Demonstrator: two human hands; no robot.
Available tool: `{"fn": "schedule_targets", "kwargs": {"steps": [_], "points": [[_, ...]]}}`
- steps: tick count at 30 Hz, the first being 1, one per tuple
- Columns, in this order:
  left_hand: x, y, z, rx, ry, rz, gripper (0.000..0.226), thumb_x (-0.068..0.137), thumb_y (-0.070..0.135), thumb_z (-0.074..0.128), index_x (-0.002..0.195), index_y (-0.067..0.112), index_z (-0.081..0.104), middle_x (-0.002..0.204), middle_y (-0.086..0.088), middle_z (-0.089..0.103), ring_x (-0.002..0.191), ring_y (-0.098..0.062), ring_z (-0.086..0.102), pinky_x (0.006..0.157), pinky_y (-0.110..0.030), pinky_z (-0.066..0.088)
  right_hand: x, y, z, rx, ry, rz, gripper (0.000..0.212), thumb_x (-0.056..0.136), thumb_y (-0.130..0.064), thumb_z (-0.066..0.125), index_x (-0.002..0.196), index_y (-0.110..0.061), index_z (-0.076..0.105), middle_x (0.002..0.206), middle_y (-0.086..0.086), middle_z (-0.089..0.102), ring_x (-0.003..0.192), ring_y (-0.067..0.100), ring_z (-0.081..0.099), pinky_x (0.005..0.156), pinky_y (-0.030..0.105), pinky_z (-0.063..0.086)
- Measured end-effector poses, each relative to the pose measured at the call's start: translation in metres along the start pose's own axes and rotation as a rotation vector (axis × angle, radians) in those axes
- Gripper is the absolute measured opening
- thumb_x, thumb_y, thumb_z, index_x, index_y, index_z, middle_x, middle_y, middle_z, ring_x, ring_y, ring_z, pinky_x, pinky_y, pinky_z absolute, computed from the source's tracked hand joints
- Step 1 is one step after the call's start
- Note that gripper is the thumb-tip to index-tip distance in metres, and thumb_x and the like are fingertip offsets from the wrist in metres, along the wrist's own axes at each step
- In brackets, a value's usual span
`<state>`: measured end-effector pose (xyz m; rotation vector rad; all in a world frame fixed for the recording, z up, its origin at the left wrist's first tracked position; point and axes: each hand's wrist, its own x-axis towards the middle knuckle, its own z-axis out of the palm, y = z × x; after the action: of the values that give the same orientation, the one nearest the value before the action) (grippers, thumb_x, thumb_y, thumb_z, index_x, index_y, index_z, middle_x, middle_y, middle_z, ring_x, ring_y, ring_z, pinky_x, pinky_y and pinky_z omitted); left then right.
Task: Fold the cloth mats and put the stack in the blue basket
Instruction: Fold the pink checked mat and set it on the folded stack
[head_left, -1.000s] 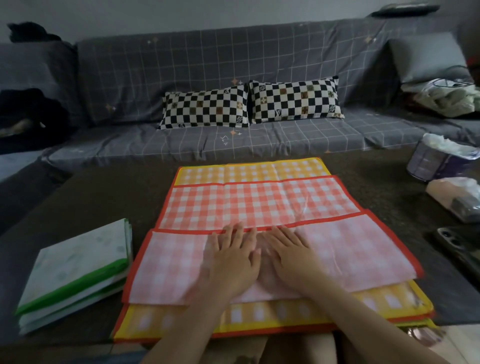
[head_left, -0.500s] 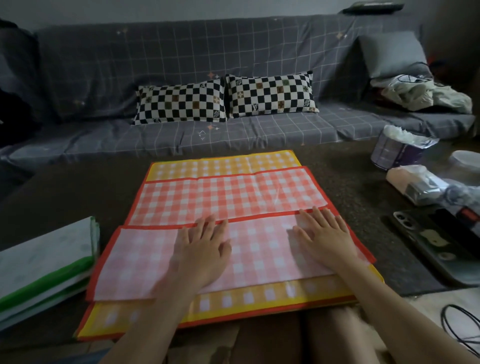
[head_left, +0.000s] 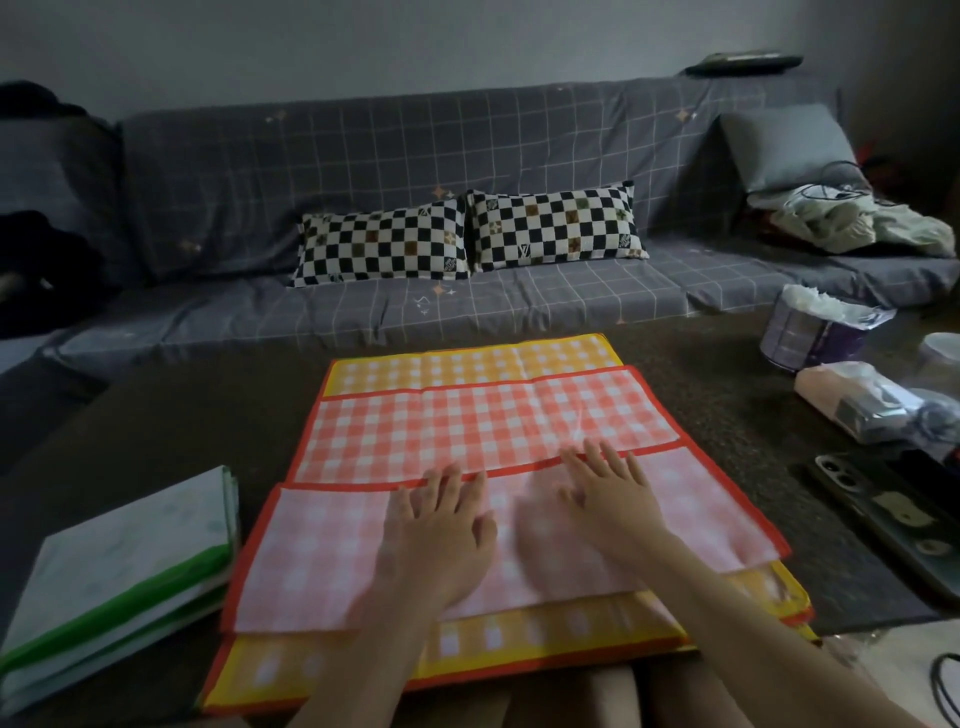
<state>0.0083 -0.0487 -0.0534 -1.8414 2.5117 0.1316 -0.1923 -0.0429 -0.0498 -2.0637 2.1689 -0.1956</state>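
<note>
Grey sofa (head_left: 415, 171) spans upper frame, 2 checkered cushions (head_left: 470, 234) on seat. Dark table (head_left: 171, 415) fills lower half. Red-checked mat (head_left: 488, 431) at centre, near half folded over, lies atop yellow mat (head_left: 467, 364). Folded green-edged stack (head_left: 114, 577) lower left. Left hand (head_left: 436, 530) and right hand (head_left: 608, 499) flat, fingers extended, pressing folded flap.

Both hands flat: left (head_left: 439, 525), right (head_left: 610, 499).

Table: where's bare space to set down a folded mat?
Bare table lies left of the mats, beyond the green stack, plus a strip between mats and tissue pack. The right edge is crowded: phone, roll, pack. Both hands press flat on the pink fold.
</note>
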Motion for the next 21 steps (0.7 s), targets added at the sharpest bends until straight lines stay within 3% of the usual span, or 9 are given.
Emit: {"fn": "schedule_targets", "kwargs": {"steps": [10,16,21], "points": [[-0.003,-0.027,0.005,-0.048,0.001,0.035,0.057,0.098,0.053,0.012,0.151,0.036,-0.001,0.16,0.007,-0.008,0.146,-0.016,-0.015,0.115,-0.051,-0.01,0.005,-0.031,0.024,-0.059,-0.001,-0.103,0.058,0.096,-0.054,0.012,0.15,-0.035,0.003,0.159,-0.005,-0.003,0.146,0.017,-0.007,0.12,0.038,-0.002],[-0.021,-0.092,-0.001,-0.018,-0.03,-0.118,0.06,0.094,0.061,0.012,0.149,0.042,-0.004,0.16,0.009,-0.008,0.146,-0.016,-0.015,0.116,-0.054,-0.006,0.005,-0.031,0.025,-0.084,0.0,-0.087,0.059,0.094,-0.056,0.009,0.149,-0.035,0.002,0.159,-0.007,-0.002,0.146,0.016,-0.006,0.12,0.037,-0.001],[-0.025,-0.105,-0.004,-0.027,-0.034,-0.147,0.061,0.094,0.062,0.01,0.149,0.04,-0.007,0.16,0.007,-0.01,0.146,-0.018,-0.016,0.116,-0.057,-0.005,0.005,-0.032,0.024,-0.113,-0.028,-0.079,0.06,0.093,-0.057,0.006,0.149,-0.035,-0.002,0.159,-0.006,-0.005,0.146,0.016,-0.008,0.12,0.037,-0.003]]}}
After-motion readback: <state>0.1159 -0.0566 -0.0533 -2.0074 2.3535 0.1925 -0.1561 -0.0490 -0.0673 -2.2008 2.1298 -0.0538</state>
